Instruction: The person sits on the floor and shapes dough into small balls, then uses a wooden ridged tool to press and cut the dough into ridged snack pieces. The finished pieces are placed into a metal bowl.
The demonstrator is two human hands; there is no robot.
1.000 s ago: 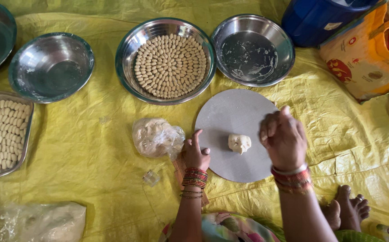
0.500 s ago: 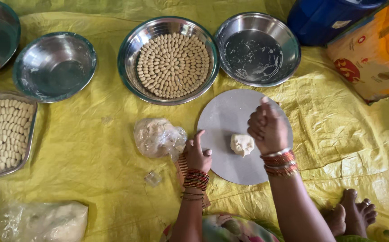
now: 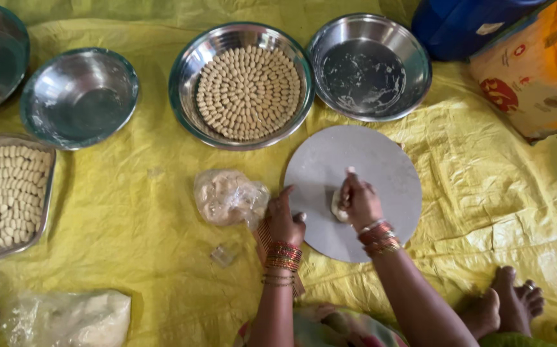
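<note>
A small pale dough lump (image 3: 336, 207) lies on a round grey board (image 3: 381, 167) on the yellow sheet. My right hand (image 3: 360, 200) has its fingers closed over the lump, covering most of it. At the board's left rim rests my left hand (image 3: 285, 217), thumb on the board and fingers loose, holding nothing. A ribbed brown piece (image 3: 263, 239) shows under that wrist. Dough wrapped in clear plastic (image 3: 227, 196) lies just left of my left hand.
Behind the board stand a steel bowl (image 3: 191, 77) with several small shaped dough pieces in rings and a steel bowl (image 3: 419, 61) with only smears inside. Further left are another steel bowl (image 3: 79, 96) and a tray (image 3: 48, 193) of pieces. A blue container (image 3: 464, 26) and orange bag (image 3: 535, 83) sit far right.
My right hand came down from above the board onto the dough lump and closed over it. My left hand stayed at the board's left rim.
</note>
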